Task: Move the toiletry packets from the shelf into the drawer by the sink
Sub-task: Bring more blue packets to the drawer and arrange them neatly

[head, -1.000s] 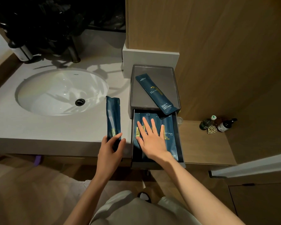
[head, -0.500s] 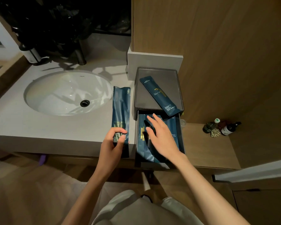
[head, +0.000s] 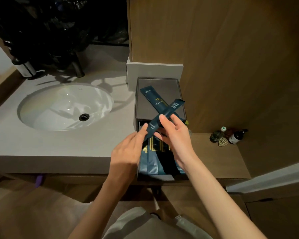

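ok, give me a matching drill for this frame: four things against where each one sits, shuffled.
Things:
1 held packet
2 lid packet
3 drawer packets
4 bottles

Places:
A on the wood shelf at right
B flat on the box lid
C between left hand and right hand, above the drawer
D lying in the open drawer

Pairs: 1-C, 2-B, 3-D, 4-A
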A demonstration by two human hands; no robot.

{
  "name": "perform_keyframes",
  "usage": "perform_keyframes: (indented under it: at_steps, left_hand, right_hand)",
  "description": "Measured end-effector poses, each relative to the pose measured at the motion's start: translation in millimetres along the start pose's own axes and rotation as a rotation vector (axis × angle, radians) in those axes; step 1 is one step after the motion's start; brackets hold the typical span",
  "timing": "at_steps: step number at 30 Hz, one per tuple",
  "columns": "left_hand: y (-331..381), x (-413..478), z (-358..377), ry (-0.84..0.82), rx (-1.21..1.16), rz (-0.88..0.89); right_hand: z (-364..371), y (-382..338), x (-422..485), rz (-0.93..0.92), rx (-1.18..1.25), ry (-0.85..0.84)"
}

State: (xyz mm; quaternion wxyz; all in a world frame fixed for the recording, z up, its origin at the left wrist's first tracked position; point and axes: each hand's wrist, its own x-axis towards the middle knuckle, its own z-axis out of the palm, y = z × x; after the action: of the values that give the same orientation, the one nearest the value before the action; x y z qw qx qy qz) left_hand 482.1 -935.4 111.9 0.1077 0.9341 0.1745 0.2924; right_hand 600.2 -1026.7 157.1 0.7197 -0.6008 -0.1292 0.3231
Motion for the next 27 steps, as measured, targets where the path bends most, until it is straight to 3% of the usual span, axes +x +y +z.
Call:
perform_keyframes:
  at_steps: [6, 11, 15, 19, 27]
  left_hand:
    - [8.8, 0.0, 11.4, -0.13, -0.072, 0.094]
    - [16.1, -4.6, 4.9, -0.261, -0.366, -0.195]
    - [15.6, -1.5, 7.5, -0.309, -0.803, -0.538]
    - [13.1, 4.1, 12.1, -0.412, -1.012, -0.67]
    - [19.1, 0.4, 20.0, -0.439, -0.966, -0.677]
  right_hand:
    - [-15.0, 2.5, 3.6, -0.04, 0.083, 0.161]
    - [-33.0, -3.5, 4.8, -0.081, -0.043, 0.133]
    - [-39.5, -6.5, 4.4, -0.079, -0.148, 0.037]
    - [-39.9, -4.9, 4.2, -0.088, -0.175, 0.003]
    - [-50.8, 12.8, -2.5, -0.075, -0.253, 0.078]
